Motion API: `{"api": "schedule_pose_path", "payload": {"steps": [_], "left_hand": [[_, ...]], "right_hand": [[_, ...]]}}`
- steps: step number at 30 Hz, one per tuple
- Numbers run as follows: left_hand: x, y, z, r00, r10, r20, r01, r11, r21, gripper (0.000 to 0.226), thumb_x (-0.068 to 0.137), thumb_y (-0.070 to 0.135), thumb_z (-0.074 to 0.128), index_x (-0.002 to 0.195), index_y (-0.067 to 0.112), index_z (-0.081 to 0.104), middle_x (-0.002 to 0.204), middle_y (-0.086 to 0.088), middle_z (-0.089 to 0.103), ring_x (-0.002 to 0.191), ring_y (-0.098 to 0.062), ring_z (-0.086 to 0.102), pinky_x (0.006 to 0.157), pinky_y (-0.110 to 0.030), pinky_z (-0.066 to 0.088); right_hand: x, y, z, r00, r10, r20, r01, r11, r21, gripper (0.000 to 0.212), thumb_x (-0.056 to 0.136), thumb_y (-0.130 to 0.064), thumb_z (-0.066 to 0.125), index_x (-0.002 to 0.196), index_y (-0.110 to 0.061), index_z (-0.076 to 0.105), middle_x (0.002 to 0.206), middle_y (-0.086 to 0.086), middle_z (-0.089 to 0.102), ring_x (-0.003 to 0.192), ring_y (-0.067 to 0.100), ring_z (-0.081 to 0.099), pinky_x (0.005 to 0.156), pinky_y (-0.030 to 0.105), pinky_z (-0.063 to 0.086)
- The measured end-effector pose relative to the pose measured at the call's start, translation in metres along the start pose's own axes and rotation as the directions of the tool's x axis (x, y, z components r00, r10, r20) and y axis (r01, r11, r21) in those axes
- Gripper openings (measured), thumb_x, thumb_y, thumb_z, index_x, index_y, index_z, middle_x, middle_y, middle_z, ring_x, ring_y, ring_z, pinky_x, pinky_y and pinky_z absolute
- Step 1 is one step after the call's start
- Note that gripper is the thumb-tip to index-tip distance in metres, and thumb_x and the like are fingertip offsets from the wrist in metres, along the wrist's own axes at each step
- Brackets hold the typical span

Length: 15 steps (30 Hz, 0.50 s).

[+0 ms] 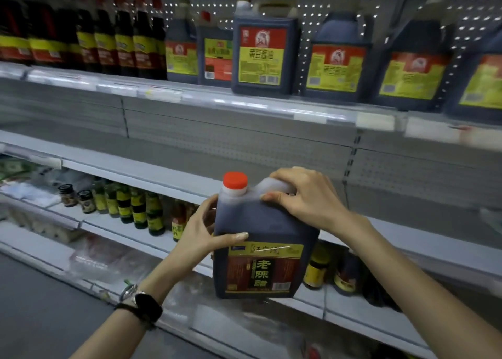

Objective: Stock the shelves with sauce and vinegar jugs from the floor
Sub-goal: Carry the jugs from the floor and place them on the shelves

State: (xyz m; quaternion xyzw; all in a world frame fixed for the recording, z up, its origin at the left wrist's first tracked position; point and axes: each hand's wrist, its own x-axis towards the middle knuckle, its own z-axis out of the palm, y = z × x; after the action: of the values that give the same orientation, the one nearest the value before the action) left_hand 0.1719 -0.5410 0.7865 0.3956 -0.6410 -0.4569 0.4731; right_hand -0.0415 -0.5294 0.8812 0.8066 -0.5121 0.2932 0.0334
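Both hands holding a vinegar jug upright in front of the shelves.

Right hand (301, 198) is gripping from above, fingers curling round the handle (271, 186) at the top of the vinegar jug (260, 239). Left hand (206, 236) is clamping the jug's left side, thumb lying across the front just above the label (264, 269), and a watch (144, 304) is sitting on that wrist. Jug's long axis is running vertical, leaning slightly, red cap (235, 180) pointing up, label facing the camera. Its top is overlapping the front edge of the middle shelf (163, 172) and its base is hanging in front of the lower shelf (114, 231). Small bottles (135, 209) are standing on that lower shelf to the left. Soy sauce jugs (264, 57) and tall dark bottles (122, 37) are lining the upper shelf (244, 105).
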Motion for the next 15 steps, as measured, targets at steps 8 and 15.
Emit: {"api": "schedule_pose_path", "payload": {"steps": [8, 15], "left_hand": [[0.073, -0.024, -0.054, 0.998, -0.02, -0.055, 0.021, 1.0, 0.016, 0.098, 0.045, 0.044, 0.088, 0.132, 0.026, 0.048, 0.12, 0.004, 0.065, 0.109, -0.012, 0.063, 0.082, -0.027, 0.055], [0.145, -0.057, -0.112, 0.999, -0.023, 0.026, 0.023, 1.0, -0.005, 0.091, 0.048, 0.038, 0.086, 0.129, 0.024, 0.05, 0.119, 0.002, 0.066, 0.108, -0.013, 0.063, 0.081, -0.025, 0.055]], "right_hand": [[0.089, 0.02, 0.058, 0.999, 0.006, 0.04, -0.009, 0.997, 0.08, 0.046, 0.073, -0.064, 0.052, 0.094, -0.026, 0.066, 0.09, -0.008, 0.069, 0.085, 0.013, 0.06, 0.072, 0.03, 0.043], [0.158, 0.022, 0.11, 0.999, 0.051, 0.005, -0.051, 0.997, 0.053, 0.055, 0.072, -0.071, 0.045, 0.095, -0.026, 0.067, 0.091, -0.008, 0.069, 0.084, 0.012, 0.059, 0.073, 0.032, 0.046]]}}
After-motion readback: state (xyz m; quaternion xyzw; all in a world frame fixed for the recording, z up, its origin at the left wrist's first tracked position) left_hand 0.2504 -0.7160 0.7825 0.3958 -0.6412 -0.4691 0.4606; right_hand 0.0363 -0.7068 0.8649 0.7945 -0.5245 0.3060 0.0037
